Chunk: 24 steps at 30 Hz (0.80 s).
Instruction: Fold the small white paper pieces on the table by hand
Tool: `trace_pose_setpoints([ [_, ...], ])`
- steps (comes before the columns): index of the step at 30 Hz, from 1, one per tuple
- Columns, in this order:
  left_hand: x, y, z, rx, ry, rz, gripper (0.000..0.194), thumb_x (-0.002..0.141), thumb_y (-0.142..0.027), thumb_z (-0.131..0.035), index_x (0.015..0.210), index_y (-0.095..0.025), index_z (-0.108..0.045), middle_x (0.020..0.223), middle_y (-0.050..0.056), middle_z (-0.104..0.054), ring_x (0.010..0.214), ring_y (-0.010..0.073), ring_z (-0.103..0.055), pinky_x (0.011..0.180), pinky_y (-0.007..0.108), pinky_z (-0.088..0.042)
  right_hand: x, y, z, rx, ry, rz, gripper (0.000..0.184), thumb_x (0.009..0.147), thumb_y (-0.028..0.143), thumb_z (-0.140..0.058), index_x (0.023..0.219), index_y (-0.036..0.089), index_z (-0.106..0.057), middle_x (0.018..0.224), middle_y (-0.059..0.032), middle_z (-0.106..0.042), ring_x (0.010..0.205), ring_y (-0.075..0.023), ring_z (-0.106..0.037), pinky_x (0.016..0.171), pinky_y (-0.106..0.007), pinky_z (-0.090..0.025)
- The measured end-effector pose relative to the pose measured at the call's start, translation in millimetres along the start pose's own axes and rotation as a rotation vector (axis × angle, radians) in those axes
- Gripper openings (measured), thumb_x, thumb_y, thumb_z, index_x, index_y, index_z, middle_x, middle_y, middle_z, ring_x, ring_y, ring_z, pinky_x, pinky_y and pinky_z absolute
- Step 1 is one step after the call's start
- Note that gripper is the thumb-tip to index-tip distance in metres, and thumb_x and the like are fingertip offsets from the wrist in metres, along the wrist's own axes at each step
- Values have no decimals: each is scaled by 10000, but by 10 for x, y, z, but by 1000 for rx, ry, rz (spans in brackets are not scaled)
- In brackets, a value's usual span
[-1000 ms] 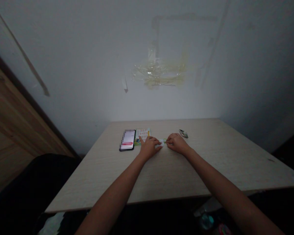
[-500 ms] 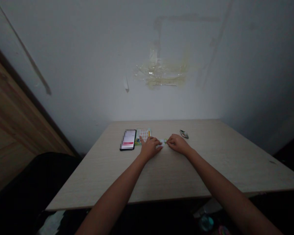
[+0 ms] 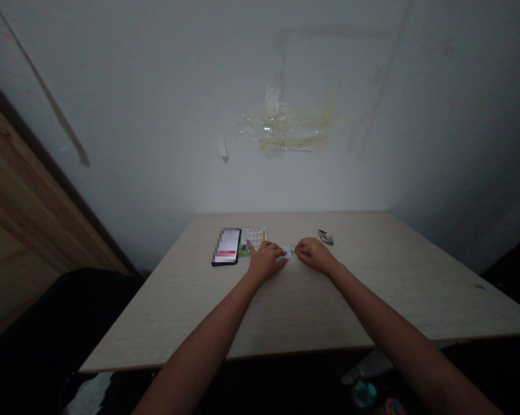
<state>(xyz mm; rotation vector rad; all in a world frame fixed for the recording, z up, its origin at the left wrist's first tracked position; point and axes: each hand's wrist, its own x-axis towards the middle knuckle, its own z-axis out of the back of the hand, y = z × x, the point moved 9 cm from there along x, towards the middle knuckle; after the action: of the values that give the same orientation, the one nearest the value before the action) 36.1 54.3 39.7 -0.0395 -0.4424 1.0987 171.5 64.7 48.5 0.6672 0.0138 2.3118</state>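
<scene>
Between my hands a small white-and-green printed paper (image 3: 289, 251) lies on the table. My left hand (image 3: 265, 260) rests over its left part with fingers spread, steadying it against the tabletop. At the right end of the paper, the fingertips of my right hand (image 3: 315, 254) are pinched together on its edge. Beyond my left hand is a printed card or booklet (image 3: 255, 233), green at its border, its lower right covered by that hand.
A phone (image 3: 226, 246) with a lit screen lies left of the card. A small folded, multicoloured piece (image 3: 326, 236) is behind my right hand. The wooden table (image 3: 294, 311) meets a wall (image 3: 165, 115) with old tape (image 3: 292, 127). A bottle (image 3: 364, 393) stands below the front edge.
My right fingertips have shifted very slightly at the paper's right end. My left hand, the phone and the card stay in place.
</scene>
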Motion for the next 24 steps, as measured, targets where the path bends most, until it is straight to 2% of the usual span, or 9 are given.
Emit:
trace_pose_setpoints([
  [6,-7,-17,18,-9,-14,-9,214,898,-467,-587,1053,-384,-709,1158,-4,-690,1234,294,-482,1037,805,117,-32,9,-1,3,-6,-35,223,929,282,-572,911,205,-780,905,-90,-686,893,-201,-616,819,-327,-472],
  [10,-11,-12,24,1,4,9,221,904,-470,-575,1053,-379,-710,1160,3,-686,1242,297,-474,1052,794,111,-61,-69,-23,52,-31,-84,200,913,303,-596,915,223,-780,918,-72,-691,903,-194,-624,823,-314,-483],
  [18,-10,-15,27,6,0,-4,218,899,-467,-586,1053,-375,-710,1170,-4,-684,1234,297,-482,1042,806,106,-60,-116,-5,98,-64,-122,204,914,249,-569,897,210,-768,886,-65,-707,902,-193,-631,845,-317,-486],
  [24,-10,-17,26,-24,-33,-34,197,901,-443,-595,1044,-371,-709,1127,-10,-694,1216,286,-496,1003,824,141,-76,-67,-16,85,-7,-93,182,896,219,-585,909,212,-767,949,-67,-687,929,-187,-619,841,-292,-477],
])
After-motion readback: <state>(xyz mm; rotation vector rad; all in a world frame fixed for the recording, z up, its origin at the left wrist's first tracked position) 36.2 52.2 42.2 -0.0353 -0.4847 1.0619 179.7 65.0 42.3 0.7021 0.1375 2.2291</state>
